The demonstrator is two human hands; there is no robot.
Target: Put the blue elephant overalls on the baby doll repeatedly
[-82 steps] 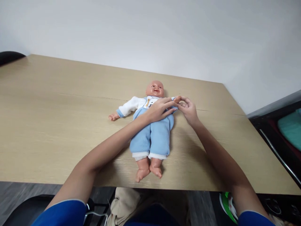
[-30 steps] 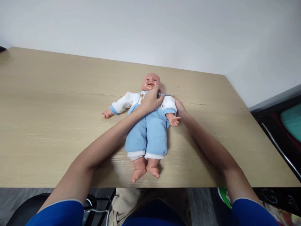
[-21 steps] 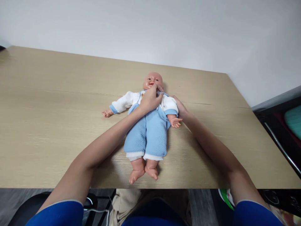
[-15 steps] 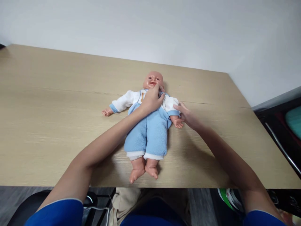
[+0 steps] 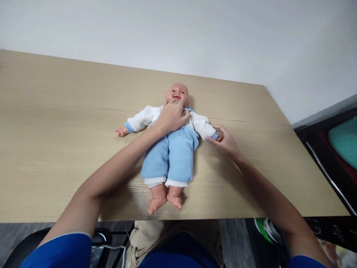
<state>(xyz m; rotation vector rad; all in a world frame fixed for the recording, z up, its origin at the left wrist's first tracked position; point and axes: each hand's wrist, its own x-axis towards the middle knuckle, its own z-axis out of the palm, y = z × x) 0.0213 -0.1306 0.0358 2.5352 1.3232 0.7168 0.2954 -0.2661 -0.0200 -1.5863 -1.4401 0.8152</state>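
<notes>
A baby doll (image 5: pixel 180 160) in a white top and light blue fleece overalls lies on its back, its bare feet towards me. My left hand (image 5: pixel 173 115) rests across its upper chest, fingers curled at the neck and chin and the thumb by the collar. That hand hides much of the chest and the collar. At the doll's arm on my right, my right hand (image 5: pixel 223 140) grips the blue sleeve cuff (image 5: pixel 214 136) between thumb and fingers. The doll's hand there is mostly covered. Its other arm (image 5: pixel 141 118) stretches out to my left.
The doll lies on a light wooden table (image 5: pixel 69 149) with a thin seam across it. Behind stands a pale wall (image 5: pixel 139 33). A black-edged object with teal fabric (image 5: pixel 346 137) is at the right. Below the front edge a black chair (image 5: pixel 30 247) shows.
My right hand has taken hold of the cuff, and the doll's arm is now raised outward to the right, its hand mostly covered. My left hand stays on the chest. The view has shifted slightly.
</notes>
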